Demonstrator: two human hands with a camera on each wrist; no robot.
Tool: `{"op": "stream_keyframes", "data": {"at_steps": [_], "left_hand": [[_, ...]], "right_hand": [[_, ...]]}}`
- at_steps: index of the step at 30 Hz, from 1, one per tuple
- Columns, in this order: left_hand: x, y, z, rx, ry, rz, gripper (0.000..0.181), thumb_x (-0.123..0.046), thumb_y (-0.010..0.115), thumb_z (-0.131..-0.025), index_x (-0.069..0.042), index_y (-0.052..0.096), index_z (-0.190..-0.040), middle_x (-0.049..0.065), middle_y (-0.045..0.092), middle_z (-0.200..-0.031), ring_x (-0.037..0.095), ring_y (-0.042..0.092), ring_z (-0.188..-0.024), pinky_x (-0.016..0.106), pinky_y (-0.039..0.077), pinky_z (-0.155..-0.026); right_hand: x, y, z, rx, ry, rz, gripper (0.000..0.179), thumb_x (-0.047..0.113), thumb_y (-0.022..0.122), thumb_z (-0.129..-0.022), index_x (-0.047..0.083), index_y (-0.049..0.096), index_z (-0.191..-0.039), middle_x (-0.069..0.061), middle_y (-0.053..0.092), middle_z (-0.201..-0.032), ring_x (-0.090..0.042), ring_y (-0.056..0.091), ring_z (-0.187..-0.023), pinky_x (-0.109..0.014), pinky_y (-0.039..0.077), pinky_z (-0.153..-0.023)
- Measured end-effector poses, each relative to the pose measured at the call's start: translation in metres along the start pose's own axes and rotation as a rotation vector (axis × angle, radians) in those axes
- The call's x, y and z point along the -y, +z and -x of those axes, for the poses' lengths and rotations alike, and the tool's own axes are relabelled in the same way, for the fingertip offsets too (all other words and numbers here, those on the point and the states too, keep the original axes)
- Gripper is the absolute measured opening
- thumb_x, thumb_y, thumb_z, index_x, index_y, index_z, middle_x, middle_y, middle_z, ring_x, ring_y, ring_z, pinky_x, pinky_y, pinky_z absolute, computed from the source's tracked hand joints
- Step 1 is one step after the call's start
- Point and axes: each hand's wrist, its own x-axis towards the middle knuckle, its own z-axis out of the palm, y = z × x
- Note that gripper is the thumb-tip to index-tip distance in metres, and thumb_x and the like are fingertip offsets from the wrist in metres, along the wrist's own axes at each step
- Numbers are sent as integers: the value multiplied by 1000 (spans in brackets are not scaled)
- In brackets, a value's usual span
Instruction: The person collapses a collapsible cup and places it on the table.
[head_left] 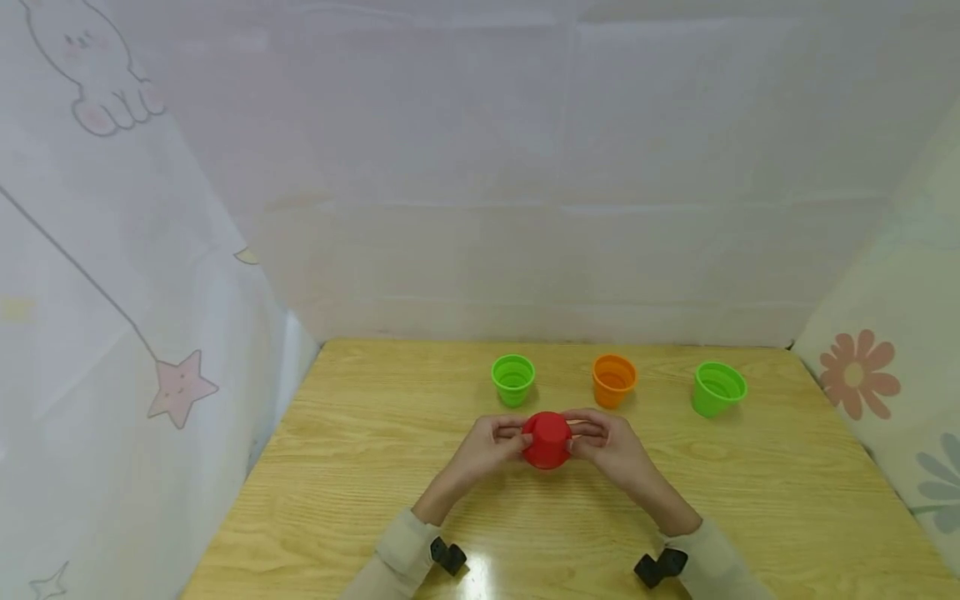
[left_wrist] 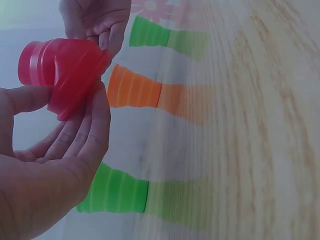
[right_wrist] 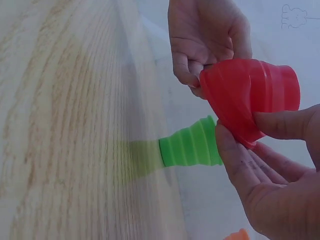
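Visibly, the red cup (head_left: 547,440) is creased.

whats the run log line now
left hand: grips inverted red cup | right hand: grips it | table: green cup, orange cup, second green cup

This looks like a screened-off recording booth, though what kind of building holds it cannot be told. Pale, creased sheeting (head_left: 525,183) hangs as makeshift walls behind and on both sides of a wood-grain counter (head_left: 360,467). Its prints have a nursery look: a cartoon animal (head_left: 105,75) and a pink star (head_left: 181,387) on the left, a reddish flower (head_left: 855,375) on the right. Black wrist cameras (head_left: 448,556) at the cuffs (head_left: 403,543) fit a filming set-up.
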Motion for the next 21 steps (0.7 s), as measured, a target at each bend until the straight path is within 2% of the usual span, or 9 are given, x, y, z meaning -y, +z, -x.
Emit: {"op": "stream_keyframes", "data": {"at_steps": [3, 6, 13, 17, 21], "left_hand": [[-1, -5, 0, 13, 22, 39, 39, -14, 65, -104, 7, 65, -136, 27, 73, -125, 18, 77, -100, 55, 64, -96], [-4, -9, -2, 19, 38, 66, 39, -15, 64, -105, 9, 64, -135, 28, 73, -125, 23, 79, -98, 62, 60, -98], [-6, -7, -6, -21, 14, -3, 36, -22, 71, -102, 5, 72, -125, 23, 79, -113, 17, 78, -89, 60, 62, -95], [-4, -5, -7, 12, -20, -25, 30, -26, 76, -99, -2, 78, -117, 15, 81, -107, 14, 78, -87, 59, 63, -92], [-5, -4, -5, 70, -17, -81, 26, -27, 76, -99, -7, 81, -115, 12, 82, -106, 10, 77, -86, 60, 63, -91]], "right_hand": [[-1, -2, 0, -13, -9, 10, 47, 6, 73, -97, -4, 60, -141, -32, 66, -136, -30, 77, -108, -31, 67, -89], [-3, -5, -1, -4, -26, 25, 46, 6, 75, -97, -3, 62, -140, -31, 66, -136, -33, 76, -111, -30, 66, -89], [-8, -7, -2, 98, -73, 86, 43, 4, 70, -98, -5, 63, -139, -30, 68, -134, -22, 77, -109, -28, 66, -89], [-12, -7, -2, 149, -60, 112, 41, 1, 66, -99, -4, 63, -140, -29, 69, -135, -25, 77, -111, -31, 66, -89], [-13, -6, -1, 172, -46, 139, 39, 2, 66, -99, -2, 65, -138, -27, 69, -134, -30, 75, -113, -30, 66, -88]]}}
